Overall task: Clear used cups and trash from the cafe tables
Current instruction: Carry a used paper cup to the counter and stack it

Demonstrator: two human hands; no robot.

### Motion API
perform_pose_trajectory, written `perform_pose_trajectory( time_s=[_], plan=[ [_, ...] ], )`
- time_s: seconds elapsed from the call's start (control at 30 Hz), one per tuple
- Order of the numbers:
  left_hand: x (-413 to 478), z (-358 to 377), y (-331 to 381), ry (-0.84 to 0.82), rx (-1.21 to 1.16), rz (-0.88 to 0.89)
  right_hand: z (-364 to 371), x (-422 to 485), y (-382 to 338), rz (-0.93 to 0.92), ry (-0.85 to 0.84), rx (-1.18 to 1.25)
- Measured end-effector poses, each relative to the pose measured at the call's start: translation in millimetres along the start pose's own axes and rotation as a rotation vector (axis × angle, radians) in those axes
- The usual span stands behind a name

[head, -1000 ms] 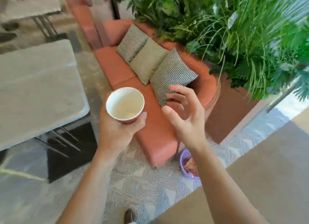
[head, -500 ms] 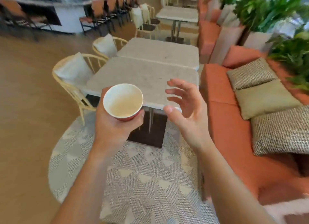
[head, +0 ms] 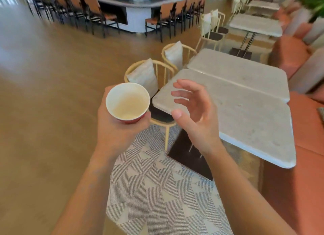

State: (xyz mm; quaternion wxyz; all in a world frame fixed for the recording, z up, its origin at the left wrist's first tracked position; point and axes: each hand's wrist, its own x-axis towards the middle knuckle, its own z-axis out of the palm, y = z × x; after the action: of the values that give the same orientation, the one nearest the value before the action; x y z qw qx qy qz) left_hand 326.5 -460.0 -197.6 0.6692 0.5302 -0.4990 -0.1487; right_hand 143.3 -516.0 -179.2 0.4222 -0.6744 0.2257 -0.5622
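My left hand (head: 119,131) grips a red paper cup (head: 127,103) with a white, stained inside, held upright at chest height. The cup looks empty apart from a pale residue. My right hand (head: 194,112) hovers just to the right of the cup with fingers spread and relaxed, holding nothing. Behind the right hand lies the corner of a pale stone cafe table (head: 245,119), a second identical table (head: 242,71) butted against its far side. Neither table top shows cups or trash.
Two cream chairs with pale cushions (head: 145,73) stand at the tables' left side. An orange bench (head: 301,143) runs along the right. A patterned grey rug (head: 157,191) lies underfoot, wooden floor (head: 52,94) to the left. A counter with dark chairs (head: 133,12) stands far ahead.
The view has swung left, from the planter and bench cushions toward the tables and the open floor. Both hands keep the same pose, the cup still in my left hand.
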Motion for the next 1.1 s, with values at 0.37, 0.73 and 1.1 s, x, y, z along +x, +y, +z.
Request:
perform_pose_trajectory(
  time_s=[0.37,0.73,1.1],
  plan=[
    [163.5,41.9,-98.5,0.042,0.113,0.001,23.1,167.1,139.4,-0.014,-0.027,0.089],
    [327.2,-3.4,-166.9,0.234,0.159,-0.023,126.5,345.8,232.6,-0.023,-0.227,0.176],
    [489.0,-152.1,-298.1,0.327,0.2,-0.008,312.2,488.3,329.2,-0.056,-0.31,0.145]
  ],
)
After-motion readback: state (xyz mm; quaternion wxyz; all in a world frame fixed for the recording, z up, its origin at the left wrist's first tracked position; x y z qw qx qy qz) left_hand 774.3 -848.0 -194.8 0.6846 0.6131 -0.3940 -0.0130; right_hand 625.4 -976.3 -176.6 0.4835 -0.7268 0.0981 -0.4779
